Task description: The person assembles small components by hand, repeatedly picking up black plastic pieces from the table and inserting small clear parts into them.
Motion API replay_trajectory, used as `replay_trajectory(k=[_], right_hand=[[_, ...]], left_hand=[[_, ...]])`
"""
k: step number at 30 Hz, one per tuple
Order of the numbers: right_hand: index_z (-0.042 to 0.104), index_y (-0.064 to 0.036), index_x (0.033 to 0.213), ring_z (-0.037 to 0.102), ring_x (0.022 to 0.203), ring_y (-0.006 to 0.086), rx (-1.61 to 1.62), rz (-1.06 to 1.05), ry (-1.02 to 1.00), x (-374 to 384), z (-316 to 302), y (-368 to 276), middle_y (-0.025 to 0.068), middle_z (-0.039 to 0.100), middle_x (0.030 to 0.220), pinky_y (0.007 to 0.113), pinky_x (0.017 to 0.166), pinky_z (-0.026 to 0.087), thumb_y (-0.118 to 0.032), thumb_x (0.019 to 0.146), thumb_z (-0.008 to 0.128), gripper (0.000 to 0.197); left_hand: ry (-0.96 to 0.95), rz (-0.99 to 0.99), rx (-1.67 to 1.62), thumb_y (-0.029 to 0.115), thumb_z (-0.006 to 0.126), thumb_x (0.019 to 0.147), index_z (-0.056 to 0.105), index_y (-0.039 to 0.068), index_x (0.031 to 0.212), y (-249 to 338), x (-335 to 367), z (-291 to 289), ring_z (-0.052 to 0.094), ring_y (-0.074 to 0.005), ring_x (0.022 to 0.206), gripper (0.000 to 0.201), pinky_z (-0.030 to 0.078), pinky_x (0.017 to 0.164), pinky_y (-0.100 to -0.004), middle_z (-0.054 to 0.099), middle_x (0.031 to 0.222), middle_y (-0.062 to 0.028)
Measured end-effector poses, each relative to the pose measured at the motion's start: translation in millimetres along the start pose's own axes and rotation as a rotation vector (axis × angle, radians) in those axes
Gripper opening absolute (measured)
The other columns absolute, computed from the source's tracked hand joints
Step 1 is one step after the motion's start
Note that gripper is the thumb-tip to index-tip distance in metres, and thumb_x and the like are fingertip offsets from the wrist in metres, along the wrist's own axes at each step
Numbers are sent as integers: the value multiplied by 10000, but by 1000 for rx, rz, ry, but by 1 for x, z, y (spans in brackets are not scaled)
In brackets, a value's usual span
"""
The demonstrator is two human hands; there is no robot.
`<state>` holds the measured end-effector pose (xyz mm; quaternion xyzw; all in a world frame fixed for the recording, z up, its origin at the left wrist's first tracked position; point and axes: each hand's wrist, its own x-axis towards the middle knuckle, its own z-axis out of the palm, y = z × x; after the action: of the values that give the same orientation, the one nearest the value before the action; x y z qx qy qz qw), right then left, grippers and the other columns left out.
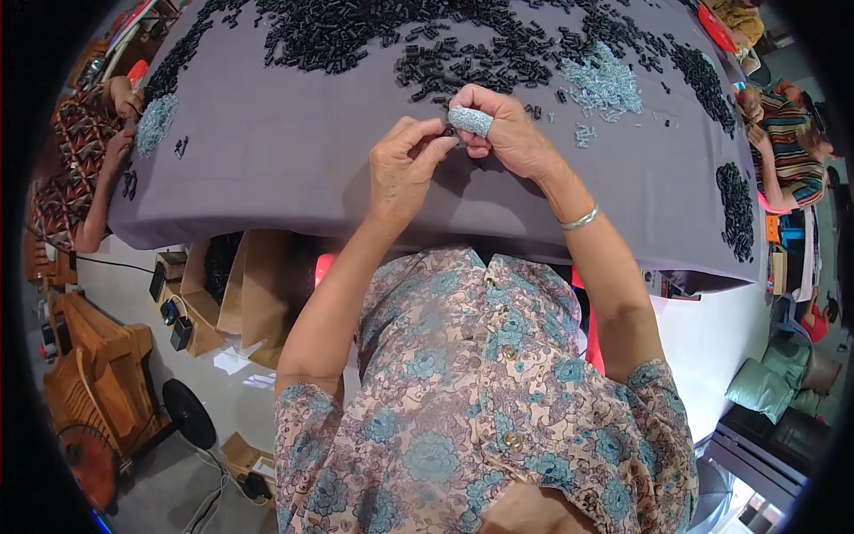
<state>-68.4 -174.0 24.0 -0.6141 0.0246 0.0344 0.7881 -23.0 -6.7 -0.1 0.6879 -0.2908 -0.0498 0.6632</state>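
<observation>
Above the near part of the table my two hands meet, fingertips almost touching. My left hand point(400, 169) is closed in a pinch on a small black cylindrical piece point(449, 131). Curled beside it, my right hand point(516, 138) has a speckled grey-white wrap point(470, 120) around one digit. Whatever its fingertips grip is hidden. Just beyond my hands lies a wide heap of small black cylindrical pieces point(463, 67). To the right of them is a pile of small pale blue, translucent pieces point(603, 84), with a few strays at its near edge.
A grey-mauve cloth point(302, 160) covers the table. Co-workers sit at the left point(89, 160) and right point(787, 147), near further black and pale blue piles. Open cardboard boxes point(253, 294) stand below the table's left front edge, with a wooden chair point(111, 365) farther left.
</observation>
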Motion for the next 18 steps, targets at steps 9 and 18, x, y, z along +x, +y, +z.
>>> replay_trajectory(k=[9,18], right_hand=[[591,-57,892,422,629,28,-88,-19,-30,-3,-1,-4,-43,491,716,182,517,352,-115,916,562,69],[617,-39,822,428,496,27,-459,-118,129,2,18,-13,-39,530,591,221,409,326,-93,852,604,63]], left_hand=[[-4,-15,-1,45,715,777,681,-4,946,-3,0,0,565,-91,653,180,448,589,-229,588,780,-36],[26,-56,-15,42,711,772,676,-18,906,1,0,0,560,-89,640,151,443,578,-234,562,747,-30]])
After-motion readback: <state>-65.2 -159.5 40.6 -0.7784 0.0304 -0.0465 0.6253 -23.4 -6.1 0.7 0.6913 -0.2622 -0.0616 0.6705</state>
